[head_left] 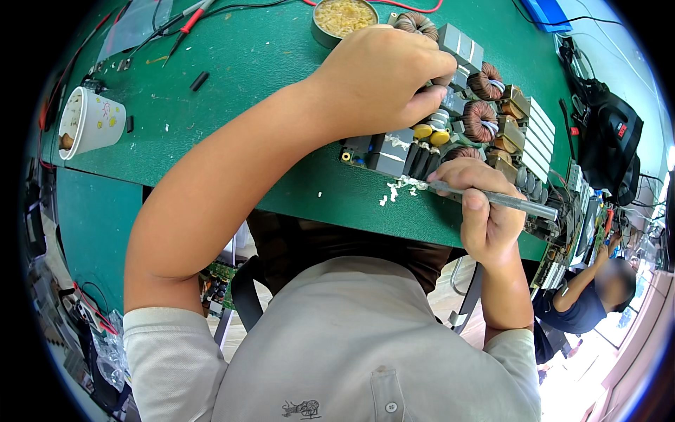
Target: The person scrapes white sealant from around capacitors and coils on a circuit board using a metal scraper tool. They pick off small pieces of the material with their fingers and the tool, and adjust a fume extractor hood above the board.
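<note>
A circuit board crowded with parts lies on the green table in front of me. Copper-wound coils, grey block-shaped parts and yellow discs stand on it. My left hand reaches across its far left side, fingers curled down on the board; the fingertips are partly hidden. In my right hand is a slim metal-handled craft knife, its tip at the board's near edge. White shavings lie by that tip, some on the table.
A round tin of yellowish stuff stands beyond my left hand. At the left are a paper cup and red and black test probes. More boards and a black bag line the right; another person works there.
</note>
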{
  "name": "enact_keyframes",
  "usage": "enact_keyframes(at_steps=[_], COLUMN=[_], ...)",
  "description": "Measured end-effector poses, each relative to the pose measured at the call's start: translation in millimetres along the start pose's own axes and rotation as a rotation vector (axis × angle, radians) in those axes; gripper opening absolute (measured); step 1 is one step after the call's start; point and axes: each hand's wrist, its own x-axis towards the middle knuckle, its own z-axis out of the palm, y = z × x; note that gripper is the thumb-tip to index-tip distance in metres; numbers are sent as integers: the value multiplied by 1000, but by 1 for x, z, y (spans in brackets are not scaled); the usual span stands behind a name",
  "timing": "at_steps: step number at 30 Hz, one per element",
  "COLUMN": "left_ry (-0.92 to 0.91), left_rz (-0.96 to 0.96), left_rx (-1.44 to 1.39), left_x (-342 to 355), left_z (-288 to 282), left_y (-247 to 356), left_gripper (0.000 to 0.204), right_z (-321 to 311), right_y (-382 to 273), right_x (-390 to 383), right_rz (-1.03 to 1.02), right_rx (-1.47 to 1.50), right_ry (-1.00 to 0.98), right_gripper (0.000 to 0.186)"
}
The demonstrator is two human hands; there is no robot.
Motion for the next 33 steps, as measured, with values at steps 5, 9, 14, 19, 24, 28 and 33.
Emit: enact_keyframes(at_steps=[5,9,14,19,24,28,33], left_ry=[3,11,6,19,23,15,14], left_rz=[-7,-2,-5,1,1,-5,-5], left_rx=[-4,1,-1,5,4,-12,-9], left_x=[1,0,1,0,1,2,2], left_z=[-1,0,-1,-1,-2,-1,-2], left_y=[1,1,1,1,2,3,2], left_gripper=[12,12,11,11,11,11,11], right_z=[0,-2,-2,-7,-10,-10,-8], right_y=[0,-1,1,1,0,2,3], right_x=[2,5,4,9,10,6,5], right_rz=[1,25,48,-25,-31,-14,-12], right_rx=[-11,-41,-24,-51,-48,-8,29], right_ry=[-6,-45,-48,-119,-157,-122,-75], right_gripper=[6,5,7,12,14,14,14])
